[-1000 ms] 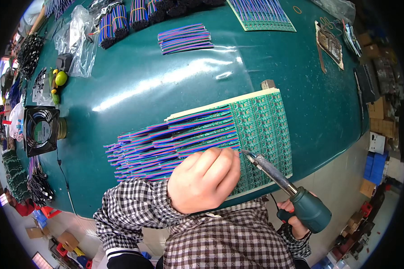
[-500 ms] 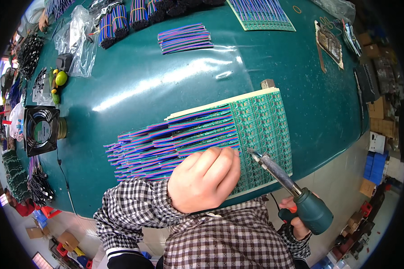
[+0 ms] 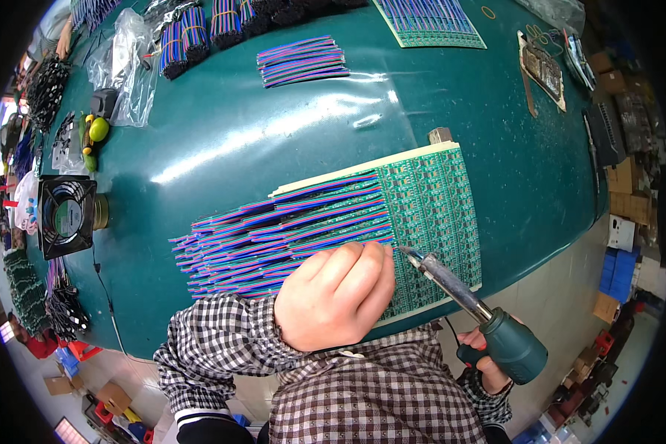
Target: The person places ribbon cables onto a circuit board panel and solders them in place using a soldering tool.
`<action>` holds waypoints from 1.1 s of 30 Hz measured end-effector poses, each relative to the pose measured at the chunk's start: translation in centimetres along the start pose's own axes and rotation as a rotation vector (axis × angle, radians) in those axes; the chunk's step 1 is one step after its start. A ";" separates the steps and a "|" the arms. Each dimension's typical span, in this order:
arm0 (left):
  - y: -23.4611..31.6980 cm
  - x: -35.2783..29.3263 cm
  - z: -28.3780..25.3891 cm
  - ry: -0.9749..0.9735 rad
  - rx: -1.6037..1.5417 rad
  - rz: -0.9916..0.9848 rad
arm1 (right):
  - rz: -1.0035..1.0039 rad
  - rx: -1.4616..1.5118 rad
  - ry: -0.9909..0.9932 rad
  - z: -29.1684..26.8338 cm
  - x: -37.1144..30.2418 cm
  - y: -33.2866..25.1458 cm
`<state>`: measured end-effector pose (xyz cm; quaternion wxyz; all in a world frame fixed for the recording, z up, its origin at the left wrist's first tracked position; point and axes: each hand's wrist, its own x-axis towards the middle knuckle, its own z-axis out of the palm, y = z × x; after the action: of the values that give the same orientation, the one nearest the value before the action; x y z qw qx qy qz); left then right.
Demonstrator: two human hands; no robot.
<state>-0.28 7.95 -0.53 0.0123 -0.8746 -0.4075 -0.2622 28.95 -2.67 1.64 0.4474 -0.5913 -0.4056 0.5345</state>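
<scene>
In front of me lies a panel of green circuit boards [image 3: 433,214] on a pale backing, with rows of ribbon wires [image 3: 274,229] in blue, red, green and black running off it to the left. My left hand [image 3: 339,296] is closed over the wire ends near the middle of the panel; its curled fingertips are mostly hidden, so the exact wire in them is hard to see. My right hand [image 3: 496,370] grips a soldering iron [image 3: 512,344] with a green handle and trigger. The iron's tip points at the board just right of my left fingertips.
A loose pile of ribbon wires [image 3: 302,61] lies farther back, with bundled wires [image 3: 183,41] behind it. Another wired board panel [image 3: 429,22] is at the far edge. A metal block [image 3: 439,135] sits at the panel's corner, and a fan [image 3: 66,216] stands left.
The soldering iron's tip has shifted slightly left, closer to my left fingertips and the wire ends. My left hand has hardly moved.
</scene>
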 end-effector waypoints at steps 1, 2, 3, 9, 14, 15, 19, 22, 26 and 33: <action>0.0 0.1 0.1 0.021 -0.027 -0.006 | 0.000 -0.020 -0.025 -0.1 0.0 0.0; 0.0 0.1 0.1 0.041 -0.055 -0.012 | 0.000 -0.021 -0.025 0.0 0.0 -0.1; 0.0 0.1 0.1 0.041 -0.055 -0.012 | 0.009 -0.008 -0.002 0.3 0.0 -0.3; 0.1 -0.1 0.2 0.015 -0.009 -0.003 | 0.004 -0.024 0.016 0.4 0.0 -0.3; 0.0 0.1 0.2 0.051 -0.052 -0.007 | 0.011 -0.072 -0.012 0.1 0.1 -0.2; 0.0 0.1 0.2 0.050 -0.051 -0.007 | 0.006 -0.089 -0.023 0.0 0.1 -0.1; 0.0 0.1 0.2 0.055 -0.049 -0.007 | 0.016 -0.011 0.099 1.5 0.1 -0.8; -0.1 0.1 0.2 0.061 -0.043 -0.001 | -0.112 -0.215 -0.027 -0.5 -0.1 0.3; 0.0 0.0 0.2 0.050 -0.046 0.002 | -0.021 -0.088 0.036 0.8 0.3 -1.0; 0.0 0.0 0.1 0.043 -0.029 0.021 | 0.014 0.062 0.052 0.9 0.1 -0.9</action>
<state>-0.21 7.99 -0.60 0.0113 -0.8731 -0.3941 -0.2868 28.03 -2.21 2.48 0.4722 -0.5936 -0.3728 0.5344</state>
